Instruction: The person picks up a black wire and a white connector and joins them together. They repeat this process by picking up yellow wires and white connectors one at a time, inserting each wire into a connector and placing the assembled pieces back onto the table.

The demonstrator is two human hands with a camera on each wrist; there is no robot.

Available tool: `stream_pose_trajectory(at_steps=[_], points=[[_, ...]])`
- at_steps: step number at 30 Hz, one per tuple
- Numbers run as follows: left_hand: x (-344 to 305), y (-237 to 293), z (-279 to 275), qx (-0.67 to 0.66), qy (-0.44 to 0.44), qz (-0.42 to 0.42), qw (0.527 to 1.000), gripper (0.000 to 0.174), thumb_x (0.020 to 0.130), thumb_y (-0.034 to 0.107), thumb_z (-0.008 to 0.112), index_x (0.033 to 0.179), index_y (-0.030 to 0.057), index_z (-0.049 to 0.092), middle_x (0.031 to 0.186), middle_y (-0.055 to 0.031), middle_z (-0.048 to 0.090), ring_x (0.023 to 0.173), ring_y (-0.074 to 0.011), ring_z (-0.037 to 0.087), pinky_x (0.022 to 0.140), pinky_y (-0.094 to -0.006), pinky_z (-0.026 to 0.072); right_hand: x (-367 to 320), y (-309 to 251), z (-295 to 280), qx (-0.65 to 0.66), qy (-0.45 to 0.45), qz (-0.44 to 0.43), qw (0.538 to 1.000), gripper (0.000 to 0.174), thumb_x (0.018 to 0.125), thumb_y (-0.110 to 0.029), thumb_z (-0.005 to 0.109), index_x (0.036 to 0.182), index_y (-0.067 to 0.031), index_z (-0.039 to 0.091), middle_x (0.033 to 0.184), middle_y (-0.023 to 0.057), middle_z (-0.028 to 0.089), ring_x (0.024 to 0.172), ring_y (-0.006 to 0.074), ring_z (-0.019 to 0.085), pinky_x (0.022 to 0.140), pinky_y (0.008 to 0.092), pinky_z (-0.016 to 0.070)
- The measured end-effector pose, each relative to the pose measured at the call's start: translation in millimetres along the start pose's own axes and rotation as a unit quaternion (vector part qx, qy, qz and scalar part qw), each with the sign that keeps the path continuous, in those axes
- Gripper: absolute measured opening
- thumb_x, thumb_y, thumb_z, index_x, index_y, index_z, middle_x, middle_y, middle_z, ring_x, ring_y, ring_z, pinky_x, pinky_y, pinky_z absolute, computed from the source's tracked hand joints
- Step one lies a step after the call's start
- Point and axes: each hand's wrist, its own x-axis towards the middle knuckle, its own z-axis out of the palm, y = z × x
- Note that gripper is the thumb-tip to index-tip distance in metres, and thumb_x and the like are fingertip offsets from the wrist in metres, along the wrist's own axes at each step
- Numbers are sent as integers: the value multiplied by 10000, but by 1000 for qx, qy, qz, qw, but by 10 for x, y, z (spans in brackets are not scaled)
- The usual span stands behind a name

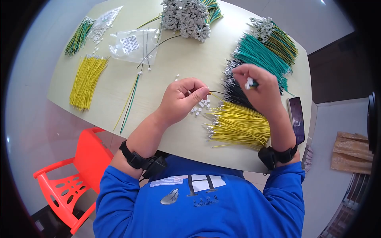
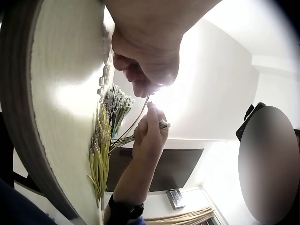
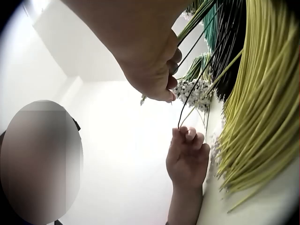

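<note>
Left hand (image 1: 180, 99): pinching the ends of one black wire (image 3: 187, 97) and one yellow wire (image 3: 228, 66). Right hand (image 1: 260, 85): curled round connector-tipped wires (image 1: 249, 83); I cannot tell what its fingertips hold. Below, on the table (image 1: 182, 135): loose white connectors (image 1: 201, 104). Rightward: yellow bundle (image 1: 242, 125), black bundle (image 1: 234, 89), green bundle (image 1: 260, 53). Step, I judge: joining wires at the left fingertips; next move calls for a steady, square alignment.

The head view is receiving bright, even light; its wide lens is bowing the desk (image 1: 184, 137) and blackening the corners. In the left-wrist view, strong glare is flaring beside the left fingers (image 2: 139, 87) and reflecting off the desk. In the right-wrist view, the wall (image 3: 119, 145) is overexposing, the right hand (image 3: 152, 63) is falling into shadow, and fine detail is softening.
</note>
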Motion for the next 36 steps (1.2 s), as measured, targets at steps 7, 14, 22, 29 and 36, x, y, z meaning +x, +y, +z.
stream_pose_trajectory(at_steps=[7,14,22,29,36], points=[[-13,-5,12,-19,-23,-18,999,149,926,135,569,927,-6,619,834,-27,619,796,-88,584,729,-218,467,-217,-200,152,79,-26,36,996,77,794,-28,680,854,-10,636,695,55,603,626,99,571,591,227,461],[-19,-33,37,-45,-21,-5,999,166,916,159,583,911,1,633,798,-12,630,755,-59,560,690,-205,445,-249,-227,225,65,-40,60,995,65,818,-54,662,828,-10,616,662,32,578,581,91,515,538,232,415],[-21,-13,47,-44,-24,-19,999,167,915,157,581,908,-1,635,793,-12,626,752,-62,555,682,-208,438,-270,-193,259,69,-44,69,994,78,830,-68,655,816,-11,603,666,24,579,576,80,491,523,231,393],[-20,-13,47,-49,-20,-16,998,167,914,151,579,912,-6,636,798,-18,629,753,-64,560,683,-206,444,-291,-172,280,74,-48,72,993,73,820,-45,663,814,-9,600,698,22,596,622,65,536,574,210,438],[-13,-16,57,-51,-21,-17,998,168,911,154,591,919,-7,637,806,-22,635,758,-63,567,688,-207,453,-302,-189,344,74,-35,81,993,78,800,-28,676,806,-8,600,704,24,599,640,63,555,593,213,458]])
